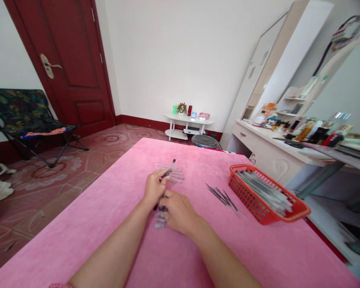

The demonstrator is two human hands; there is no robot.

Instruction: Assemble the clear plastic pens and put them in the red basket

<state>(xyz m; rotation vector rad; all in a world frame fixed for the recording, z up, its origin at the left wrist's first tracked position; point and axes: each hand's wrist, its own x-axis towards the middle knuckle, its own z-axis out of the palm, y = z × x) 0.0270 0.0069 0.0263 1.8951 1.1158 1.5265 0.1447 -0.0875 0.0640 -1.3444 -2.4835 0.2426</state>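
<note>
My left hand [156,185] is closed around a slim pen [171,165], whose dark upper end sticks out past the fingers. My right hand [180,211] is just below it, fingers curled down among several grey translucent pen caps [160,225]; what it pinches is hidden and slightly blurred. Beyond my left hand, several clear pen barrels [177,173] lie roughly side by side on the pink cloth. Several thin dark refills [223,198] lie loosely to the right of my hands.
A red plastic basket [249,209] full of grey-white pen parts [267,192] stands on the right of the pink-covered table [108,224]. Past the table are a round stool [205,141], a low white stand [180,119] and a dressing table [258,140]. A folding chair [27,116] stands left.
</note>
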